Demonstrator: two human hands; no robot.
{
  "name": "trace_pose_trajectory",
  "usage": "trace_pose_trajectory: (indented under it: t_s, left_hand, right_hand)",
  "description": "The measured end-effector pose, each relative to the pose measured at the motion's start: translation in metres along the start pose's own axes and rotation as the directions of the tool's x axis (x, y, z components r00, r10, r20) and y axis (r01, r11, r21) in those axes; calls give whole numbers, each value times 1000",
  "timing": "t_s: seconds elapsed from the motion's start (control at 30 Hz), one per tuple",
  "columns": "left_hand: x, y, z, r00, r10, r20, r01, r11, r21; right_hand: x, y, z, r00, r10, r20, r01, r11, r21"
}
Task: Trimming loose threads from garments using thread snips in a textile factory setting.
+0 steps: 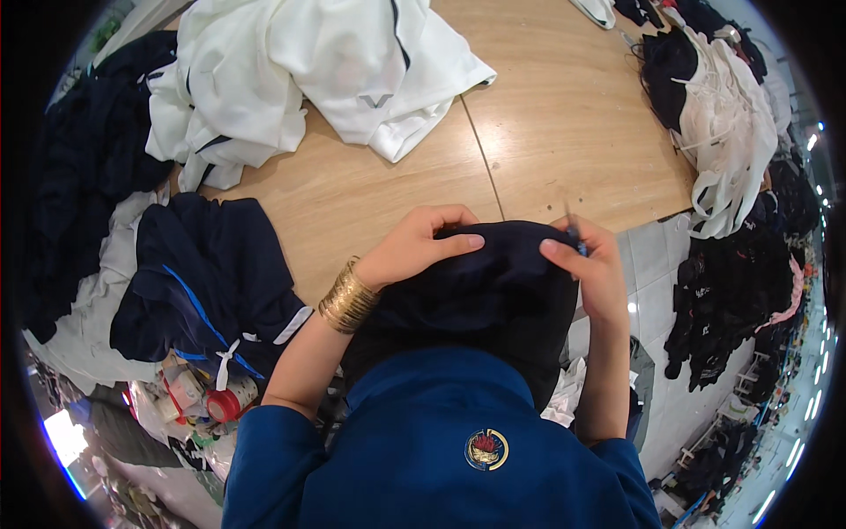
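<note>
While bunched at the table edge (564, 132) against the chest, dark garment (480, 282) clamped under both hands: left hand (419, 242) closed over the near-left fold, thumb on top; right hand (586, 264) pinching the right edge, a small thin blue-tipped tool (573, 231) sticking up between the fingers, kind unclear. Likely risks: tool tip snagging or cutting fabric, or nicking the left fingers, if the cloth slips or the hands drift closer; dark cloth hiding threads and seams from view. Navy, almost black, soft, folded thick, hanging off the edge toward the lap. White pile (300, 70) and another dark pile (207, 282) lying nearby, apart from the hands.
</note>
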State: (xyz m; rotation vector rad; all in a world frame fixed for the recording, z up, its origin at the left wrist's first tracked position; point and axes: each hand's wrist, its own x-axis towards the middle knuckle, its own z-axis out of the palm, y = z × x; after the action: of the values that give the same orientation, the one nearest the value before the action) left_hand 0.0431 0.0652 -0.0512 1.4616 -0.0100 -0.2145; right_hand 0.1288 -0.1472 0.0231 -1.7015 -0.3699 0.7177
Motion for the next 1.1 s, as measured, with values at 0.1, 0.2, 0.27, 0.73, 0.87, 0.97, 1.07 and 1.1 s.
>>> trace_pose_trajectory:
  t_s: [0.1,0.2,0.27,0.73,0.87,0.97,1.07,1.1]
  left_hand:
    - [-5,19,13,997,-75,21,78,953,-293]
    - [-7,29,28,992,-88,85,117,891,-439]
    - [-6,35,39,990,-87,108,126,889,-440]
    - [-4,34,70,956,-285,71,287,859,-424]
    - [-3,34,76,955,-292,47,284,860,-425]
    - [-2,34,78,954,-296,41,282,844,-457]
    - [-3,35,80,954,-297,46,284,844,-454]
    - [-3,35,81,955,-292,46,280,846,-454]
  right_hand:
    - [-10,3,-14,998,-14,-66,23,992,124]
    - [-14,19,-18,993,18,-120,-6,995,102]
    - [-10,35,-11,900,-375,-221,268,877,-399]
    - [-74,28,-18,832,-511,-214,234,675,-700]
    - [-80,33,-17,810,-551,-201,251,636,-730]
    - [-82,36,-18,810,-553,-196,224,599,-769]
    - [-81,40,-15,784,-588,-198,266,607,-749]
    - [-81,41,-15,783,-589,-200,266,608,-748]
